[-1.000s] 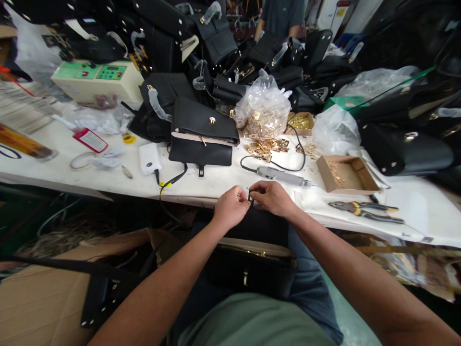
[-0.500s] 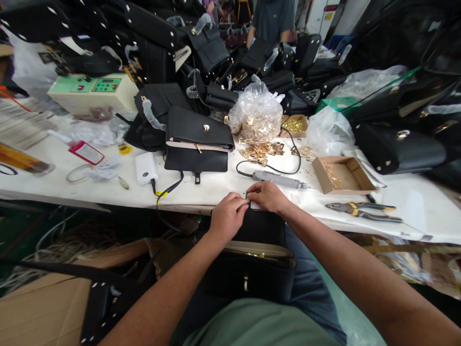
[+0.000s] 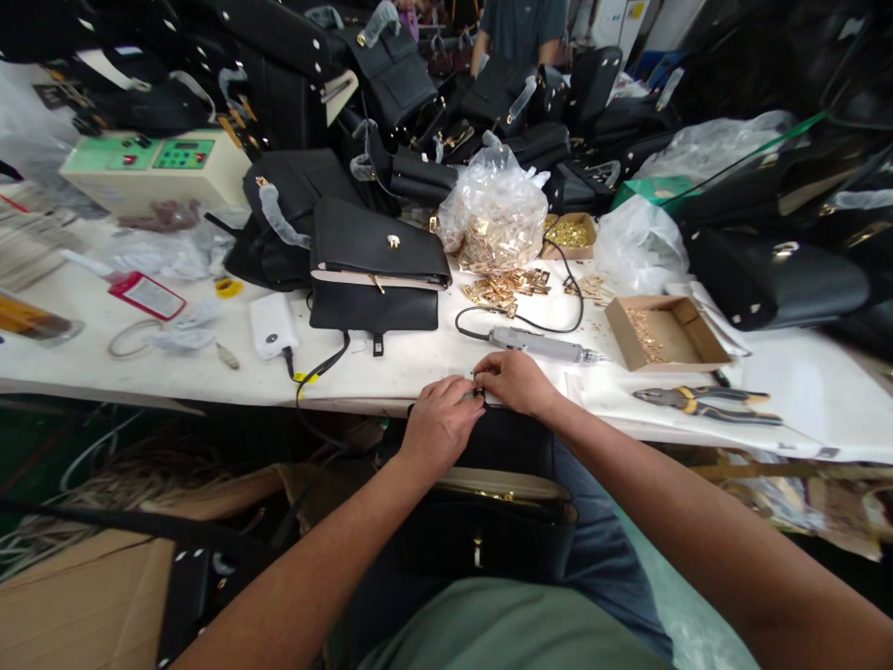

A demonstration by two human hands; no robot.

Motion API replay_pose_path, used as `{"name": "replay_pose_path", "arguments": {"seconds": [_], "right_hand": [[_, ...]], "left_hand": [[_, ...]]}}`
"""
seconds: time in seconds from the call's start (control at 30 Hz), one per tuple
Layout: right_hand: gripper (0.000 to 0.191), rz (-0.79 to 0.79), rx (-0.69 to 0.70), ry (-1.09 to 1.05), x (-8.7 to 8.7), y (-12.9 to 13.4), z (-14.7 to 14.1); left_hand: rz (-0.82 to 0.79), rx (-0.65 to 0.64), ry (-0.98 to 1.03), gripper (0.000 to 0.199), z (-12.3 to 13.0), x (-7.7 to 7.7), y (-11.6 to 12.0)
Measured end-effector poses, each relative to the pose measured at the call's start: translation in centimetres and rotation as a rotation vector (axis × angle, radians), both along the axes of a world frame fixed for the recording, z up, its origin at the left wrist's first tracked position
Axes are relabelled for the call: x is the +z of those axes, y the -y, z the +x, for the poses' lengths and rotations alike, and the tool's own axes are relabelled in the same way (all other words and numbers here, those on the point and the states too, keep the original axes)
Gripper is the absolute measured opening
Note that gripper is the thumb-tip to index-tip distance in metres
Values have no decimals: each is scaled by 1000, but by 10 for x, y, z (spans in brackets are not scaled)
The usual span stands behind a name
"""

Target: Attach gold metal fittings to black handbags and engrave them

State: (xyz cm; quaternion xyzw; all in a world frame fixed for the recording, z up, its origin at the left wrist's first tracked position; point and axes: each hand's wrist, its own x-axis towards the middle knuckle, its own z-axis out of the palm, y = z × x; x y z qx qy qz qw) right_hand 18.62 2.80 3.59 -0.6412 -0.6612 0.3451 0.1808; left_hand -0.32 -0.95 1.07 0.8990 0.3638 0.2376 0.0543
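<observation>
A black handbag (image 3: 488, 540) lies across my lap, its top open and its flap (image 3: 513, 442) folded out toward the table edge. At the end of that flap, my left hand (image 3: 441, 417) is closed on the small strap tab, fingers bent over it. The thumb and fingertips of my right hand (image 3: 514, 381) pinch at the same tab from the other side. A small dark bit of it shows between the fingertips; any tiny metal part there is too small to make out. A gold-coloured turn lock (image 3: 478, 553) stands on the bag's front.
Just beyond my hands lie a grey rotary tool (image 3: 540, 344), pliers (image 3: 704, 406) and a cardboard box (image 3: 690, 340) with small fasteners. Farther back are loose gold fittings (image 3: 513, 288), a plastic bag of fittings (image 3: 495, 223), another black handbag (image 3: 377, 247) and a white power bank (image 3: 272, 326).
My left fingers have shifted forward and flattened over the tab, while my right hand stays almost in place. The view has turned slightly.
</observation>
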Motion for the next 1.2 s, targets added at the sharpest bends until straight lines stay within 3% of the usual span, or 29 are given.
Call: {"name": "replay_pose_path", "arguments": {"seconds": [0.27, 0.6, 1.03, 1.2], "right_hand": [[18, 84, 10, 216, 3, 4, -2], [13, 238, 21, 48, -14, 12, 12], [17, 28, -53, 185, 0, -1, -3], [16, 46, -70, 178, 6, -3, -6]], "left_hand": [[-63, -9, -77, 26, -3, 2, 4], [-62, -32, -91, 24, -5, 4, -1], [-54, -108, -102, 26, -13, 5, -15], [18, -110, -116, 29, -14, 9, -16]]}}
